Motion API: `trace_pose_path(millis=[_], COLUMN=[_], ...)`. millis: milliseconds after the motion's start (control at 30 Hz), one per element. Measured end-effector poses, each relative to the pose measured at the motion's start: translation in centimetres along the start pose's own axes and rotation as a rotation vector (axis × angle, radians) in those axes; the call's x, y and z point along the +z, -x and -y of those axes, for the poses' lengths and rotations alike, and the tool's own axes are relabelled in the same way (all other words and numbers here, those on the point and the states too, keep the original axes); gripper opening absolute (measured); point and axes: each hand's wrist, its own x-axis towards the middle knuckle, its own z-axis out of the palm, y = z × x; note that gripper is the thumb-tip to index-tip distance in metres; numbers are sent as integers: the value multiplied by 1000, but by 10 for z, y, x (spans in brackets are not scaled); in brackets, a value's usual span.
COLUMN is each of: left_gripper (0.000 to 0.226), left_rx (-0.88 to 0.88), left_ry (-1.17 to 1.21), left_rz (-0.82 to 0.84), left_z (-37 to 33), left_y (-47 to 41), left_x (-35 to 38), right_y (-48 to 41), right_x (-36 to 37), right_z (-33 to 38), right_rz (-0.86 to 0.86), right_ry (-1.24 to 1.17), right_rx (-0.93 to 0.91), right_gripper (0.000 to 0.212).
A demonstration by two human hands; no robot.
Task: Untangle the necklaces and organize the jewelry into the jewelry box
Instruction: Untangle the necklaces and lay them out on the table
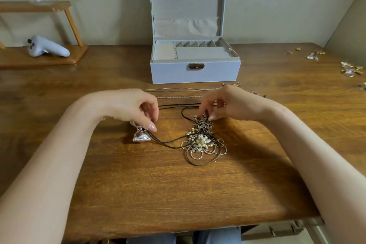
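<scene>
Left hand (pixel 136 109): left of centre; fingers curled, thumb and fingertips pinching the black cord (pixel 172 141) just beside its pendant (pixel 139 135).
Right hand (pixel 227 105): right of centre; fingers curled downward, thumb and forefinger apparently pinching the far edge of the tangle (pixel 202 140).
Black cord: strung from the pendant into the tangle, with a second run on the far side between the hands.
Tangle: heap of thin chains, pearl beads and wire loops, mid-surface, near side of the right hand.
Freed chains (pixel 178 89): laid straight, side by side, just beyond the hands.
Jewelry box (pixel 195 71): far centre, lid upright; no jewelry visible in the tray.
Loose pieces (pixel 350 69): small gold and silver items, far right, well apart.
Surface (pixel 158 194): brown wood.
Other: grey controller (pixel 46 47) on a wooden stand (pixel 39 59), far left.
Step in hand: likely drawing the black cord out of the tangle; boxing not yet begun.
Next move: steady hold on the knot, slow leftward pull, care for snags on the pearls.
</scene>
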Motion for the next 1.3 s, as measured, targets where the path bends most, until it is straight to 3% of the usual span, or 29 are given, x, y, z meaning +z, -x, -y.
trace_pose_path(millis=[300, 567, 767, 900, 1033, 1133, 1300], left_gripper=[26, 18, 16, 15, 20, 22, 17], left_rx=[34, 62, 119, 135, 237, 323, 351], left_ry=[-18, 94, 200, 229, 154, 47, 23], left_rz=[222, 273, 301, 313, 132, 93, 140], left_z=[-15, -23, -29, -30, -35, -38, -41], left_y=[6, 8, 7, 6, -3, -8, -7], left_x=[8, 12, 17, 19, 27, 35, 36], right_y=[5, 12, 12, 7, 1, 3, 16], right_x=[-5, -9, -12, -6, -2, -2, -7], right_z=[2, 12, 11, 15, 24, 29, 23], right_rz=[241, 431, 211, 278, 317, 362, 356], right_ry=[-76, -111, -274, -114, -15, 42, -107], right_rx=[83, 63, -12, 6, 94, 119, 61], right_gripper=[12, 10, 16, 19, 11, 8, 7])
